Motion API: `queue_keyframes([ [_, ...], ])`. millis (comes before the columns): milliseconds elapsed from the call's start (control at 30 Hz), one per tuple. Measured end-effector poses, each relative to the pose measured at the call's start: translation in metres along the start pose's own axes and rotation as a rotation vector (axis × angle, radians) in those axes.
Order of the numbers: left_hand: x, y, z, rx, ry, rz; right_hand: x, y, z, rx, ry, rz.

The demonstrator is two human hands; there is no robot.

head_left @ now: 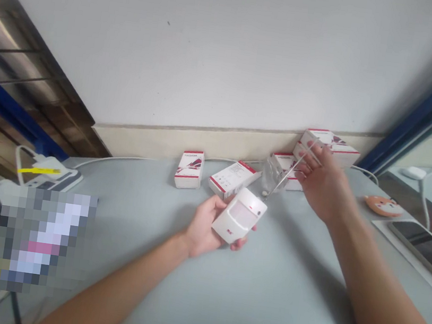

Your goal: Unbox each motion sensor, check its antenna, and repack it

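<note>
The left hand (pixel 202 225) cradles a white plastic motion sensor (pixel 239 215) from below, its grip closed around the casing, with the fingertips showing past the lower edge. The sensor is tilted, and its pale, pinkish lens window faces up toward the camera. It is held above the counter (pixel 150 228), not resting on it.

The right hand (pixel 326 185) is raised farther along the counter, its fingers spread and pointing toward the sensor. A thin metal rod (pixel 289 169) runs from those fingers down to the sensor's upper corner, and its lower end is at or just beside that corner. Whether the right grip is clamped on the rod or only lies against it, I cannot tell.

Behind the hands, four white boxes with red trim (pixel 189 169) stand or lie along the back of the counter, with two stacked or overlapping near the right hand. A clear plastic object (pixel 274 174) sits just beside them, behind the rod. A white cable (pixel 114 158) runs along the foot of the wall (pixel 215 49).

To the left are a digital scale (pixel 53 175) and a pixelated patch that hides whatever lies there. To the right are an orange animal-face pad (pixel 384 206) and a dark-screened tablet (pixel 424 250).
</note>
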State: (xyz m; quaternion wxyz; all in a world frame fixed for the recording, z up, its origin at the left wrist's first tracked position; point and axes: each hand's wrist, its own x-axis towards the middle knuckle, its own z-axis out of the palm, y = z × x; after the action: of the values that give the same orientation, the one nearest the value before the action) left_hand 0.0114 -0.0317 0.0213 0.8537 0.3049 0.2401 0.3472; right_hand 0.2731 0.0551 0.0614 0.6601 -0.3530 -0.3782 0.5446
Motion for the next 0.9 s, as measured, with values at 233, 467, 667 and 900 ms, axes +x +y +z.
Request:
queue_keyframes([
  [233, 0.002, -0.003, 0.001, -0.079, 0.019, 0.048, -0.018, 0.014, 0.018, -0.402, -0.033, -0.124],
  [467, 0.003, -0.001, 0.002, -0.084, 0.097, 0.062, 0.012, 0.003, 0.014, -0.492, -0.143, -0.159],
  [667, 0.005, 0.001, 0.006, -0.022, 0.109, 0.017, 0.024, 0.003, -0.004, -0.316, -0.094, -0.135],
  [900, 0.009, 0.001, 0.001, 0.052, -0.003, -0.075, 0.02, -0.019, -0.015, -0.183, -0.01, -0.223],
])
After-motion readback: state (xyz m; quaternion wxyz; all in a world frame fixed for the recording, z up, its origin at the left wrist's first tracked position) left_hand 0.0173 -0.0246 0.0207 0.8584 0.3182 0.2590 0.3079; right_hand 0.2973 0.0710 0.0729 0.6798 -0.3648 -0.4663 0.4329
